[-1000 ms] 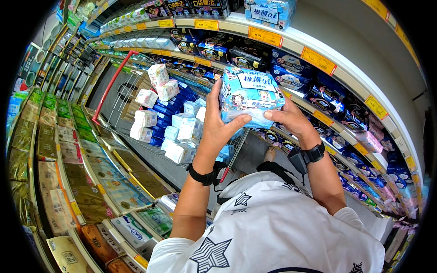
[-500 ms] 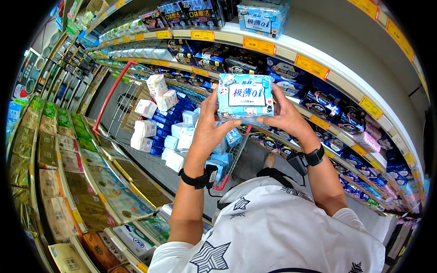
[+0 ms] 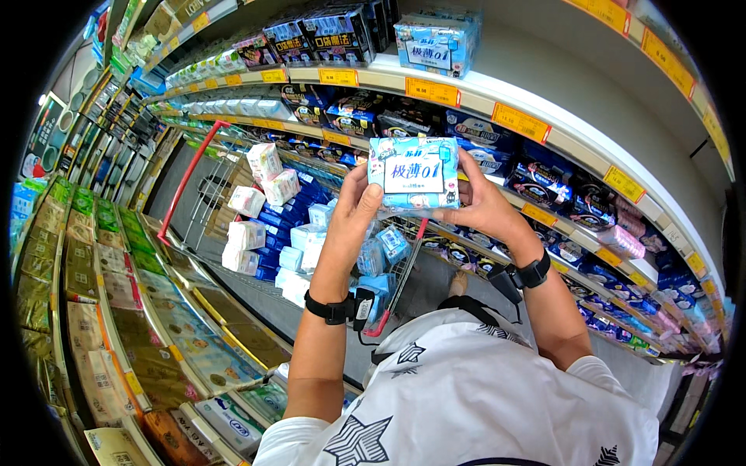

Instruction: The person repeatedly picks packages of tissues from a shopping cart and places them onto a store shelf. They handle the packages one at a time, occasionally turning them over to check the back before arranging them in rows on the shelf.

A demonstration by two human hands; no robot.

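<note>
Between my two hands is a light blue pack of sanitary pads (image 3: pixel 413 186) with a white label panel on its front. My left hand (image 3: pixel 353 206) grips its left side, the thumb lying over the front edge. At the right side my right hand (image 3: pixel 489 208) holds it, thumb along the bottom edge and fingers partly hidden behind. Similar light blue packs (image 3: pixel 437 48) stand on the upper shelf beyond. Below and left of the held pack, a shopping cart (image 3: pixel 189 179) with a red handle carries white, dark blue and light blue packs.
Shelves with yellow price tags curve along the far side and right, stocked with dark blue packs (image 3: pixel 540 175) and a pink pack (image 3: pixel 622 242). On the left a display of tissue packs (image 3: pixel 148 334) runs alongside. Grey floor (image 3: pixel 431 272) shows between cart and shelf.
The held pack has moved slightly left and down. My left thumb has shifted from its bottom edge up onto the left front edge. The view has shifted slightly.
</note>
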